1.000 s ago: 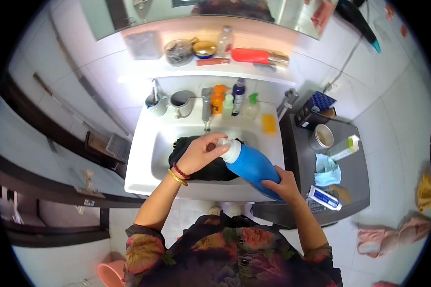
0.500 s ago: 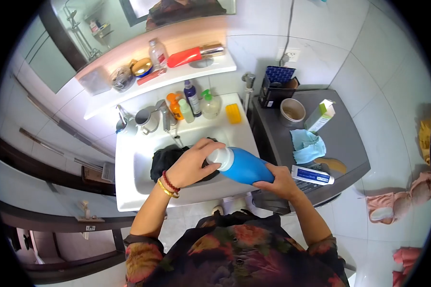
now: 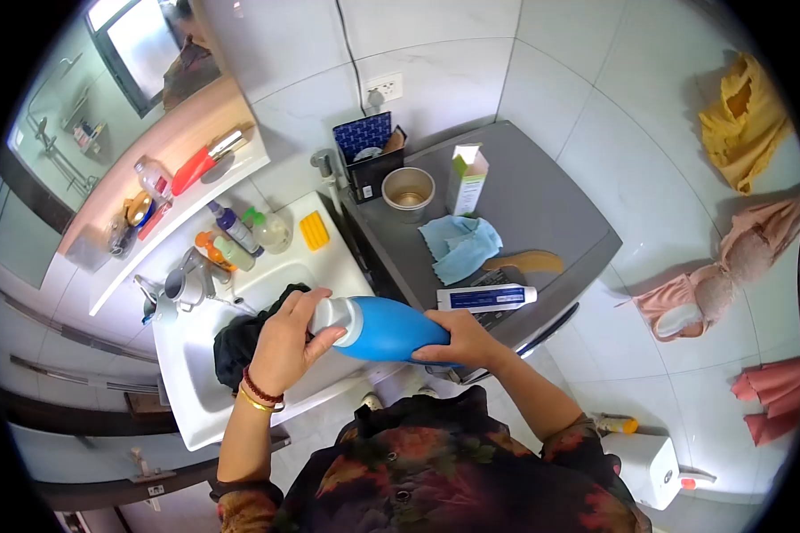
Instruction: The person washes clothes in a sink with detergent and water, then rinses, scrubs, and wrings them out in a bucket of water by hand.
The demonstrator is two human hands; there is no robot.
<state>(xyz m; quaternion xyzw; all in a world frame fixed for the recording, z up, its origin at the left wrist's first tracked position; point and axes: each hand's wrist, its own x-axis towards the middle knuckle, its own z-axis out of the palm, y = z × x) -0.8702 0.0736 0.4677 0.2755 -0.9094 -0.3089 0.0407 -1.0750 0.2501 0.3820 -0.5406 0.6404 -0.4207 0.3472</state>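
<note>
Tiled bathroom wall (image 3: 587,133), white sink (image 3: 333,268) with dark cloth (image 3: 237,348) inside, grey surface (image 3: 542,195) alongside, your left hand (image 3: 283,345) gripping the white cap (image 3: 338,318) of a blue bottle (image 3: 391,329), your right hand (image 3: 465,341) clasping its base, bottle held nearly level above the sink's front right corner

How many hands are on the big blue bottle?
2. The left hand is at the white cap, and the right hand grips the blue bottle near its other end. Some fingers are hidden, but no other hand shows.
</note>
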